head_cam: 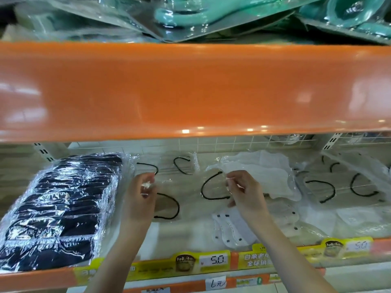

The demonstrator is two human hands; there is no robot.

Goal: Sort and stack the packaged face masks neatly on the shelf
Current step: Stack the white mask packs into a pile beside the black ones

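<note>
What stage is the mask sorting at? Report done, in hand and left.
Done: the black masks lie in one neat stack at the shelf's left end. In hand: the left hand and right hand each pinch an edge of a clear packet of a beige mask with black loops. Left: white masks and more beige packets lie loose and overlapping to the right.

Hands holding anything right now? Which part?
Both hold one clear-wrapped beige mask pack: left hand pinches its left edge, right hand pinches the right edge by the black ear loop.
</note>
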